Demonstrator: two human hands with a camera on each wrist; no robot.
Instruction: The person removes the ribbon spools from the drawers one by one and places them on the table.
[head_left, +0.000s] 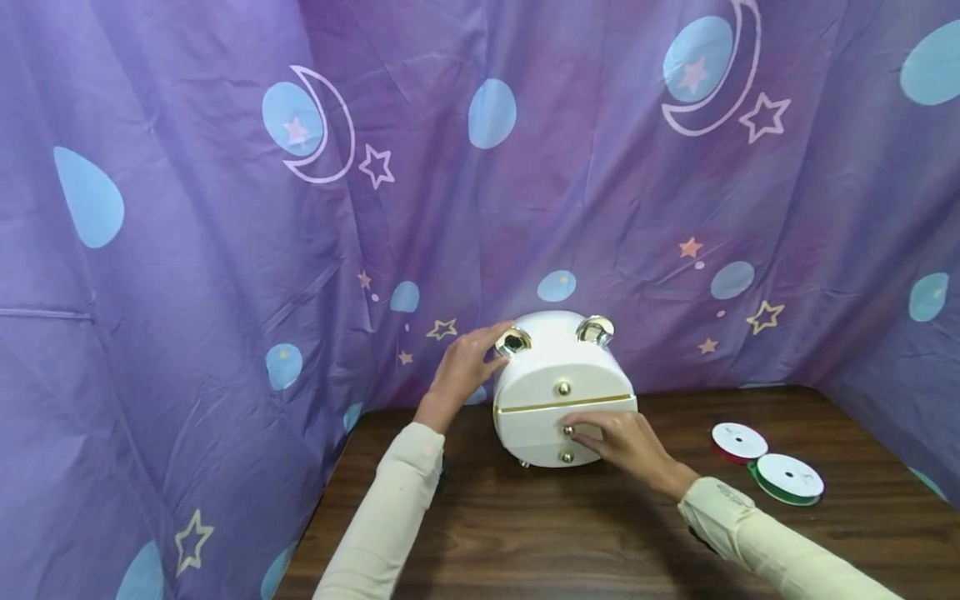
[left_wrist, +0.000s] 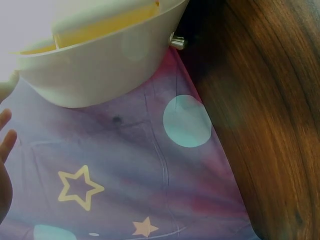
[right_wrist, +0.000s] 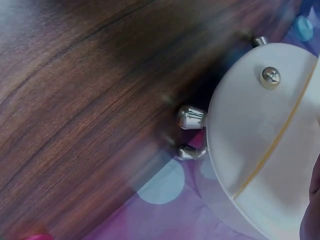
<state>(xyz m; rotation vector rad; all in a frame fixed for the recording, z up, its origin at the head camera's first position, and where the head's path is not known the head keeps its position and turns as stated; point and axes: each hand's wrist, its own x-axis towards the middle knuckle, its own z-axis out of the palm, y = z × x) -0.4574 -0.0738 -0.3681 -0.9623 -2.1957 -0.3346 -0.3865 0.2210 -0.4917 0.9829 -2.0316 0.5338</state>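
Note:
A white rounded jewelry box (head_left: 532, 429) with gold ears stands on the table, with several gold knobs down its front. My left hand (head_left: 467, 360) grips its left gold ear (head_left: 516, 342), fingers above and thumb below. In the left wrist view, some of those fingers (left_wrist: 6, 142) show at the left edge. My right hand (head_left: 626, 442) pinches the middle knob (head_left: 568, 431) between thumb and finger. The bottom knob (right_wrist: 270, 77) shows in the right wrist view. A gold line crosses the front below the top knob (head_left: 563, 388).
Two ribbon spools lie flat to the right, a red one (head_left: 739, 442) and a green one (head_left: 787, 479). Behind the dark wooden table (head_left: 540, 542) hangs a purple cloth (head_left: 420, 208) with moons and stars. Short metal feet (right_wrist: 191, 118) hold up the box.

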